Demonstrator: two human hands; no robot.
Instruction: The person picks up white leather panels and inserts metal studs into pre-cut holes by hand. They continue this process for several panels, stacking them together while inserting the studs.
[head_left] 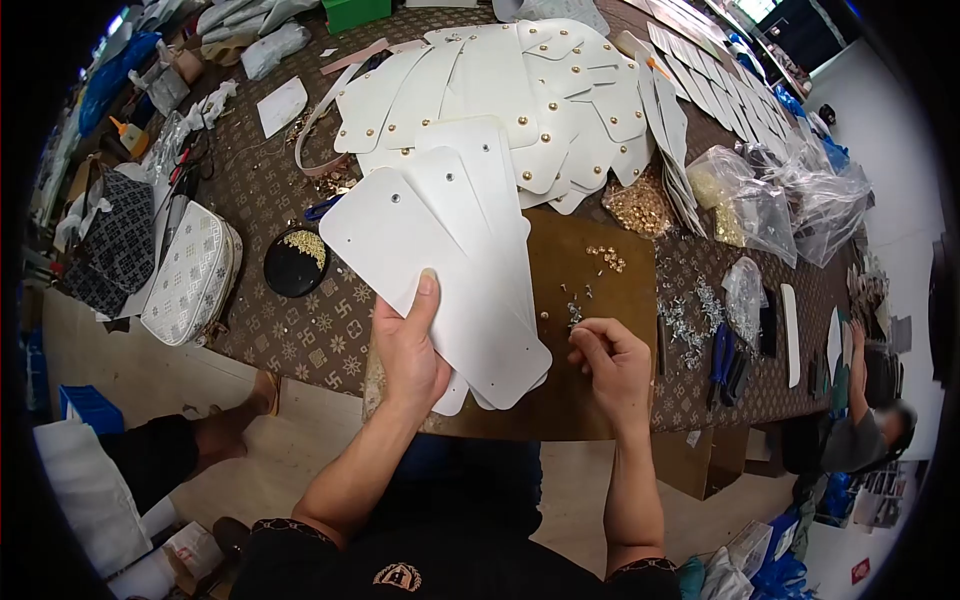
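Observation:
Fanned white panels [445,260] with rounded corners are in my left hand [412,345], its thumb on top and its fingers underneath. Small metal studs show near the panels' upper ends. To their right, my right hand [612,362] is closed in a pinch over the brown board [560,400]; what its fingertips hold, if anything, is too small to tell. Silver screws [574,312] lie just above those fingertips, with gold studs [606,260] farther up the board. Beyond the held panels spreads a pile of white panels with gold studs [490,80].
A black dish of small gold pieces [296,260] and a white patterned case [195,275] are at the left. Loose screws [690,320], blue-handled pliers [721,352] and clear plastic bags [830,200] are at the right. Other people stand at both sides.

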